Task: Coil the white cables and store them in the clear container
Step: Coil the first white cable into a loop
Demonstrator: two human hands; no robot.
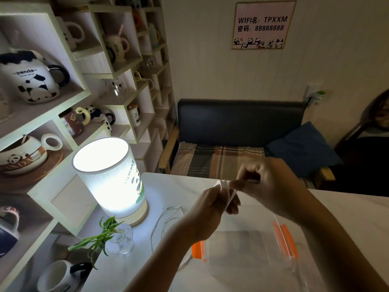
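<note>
Both hands are raised over the white table point(347, 211). My left hand point(212, 204) and my right hand point(267, 182) pinch a bunched white cable point(226, 189) between them, above the clear container point(248, 247) with orange clips. A second white cable point(166, 218) lies loose on the table, left of the container, near the lamp. Its end connectors rest by the lamp's base.
A lit cylindrical lamp point(111, 178) stands at the table's left edge, with a small plant in a glass vase point(117, 241) in front of it. Shelves of panda mugs point(31, 81) fill the left. A sofa point(237, 131) and a seated person point(379, 123) are beyond the table.
</note>
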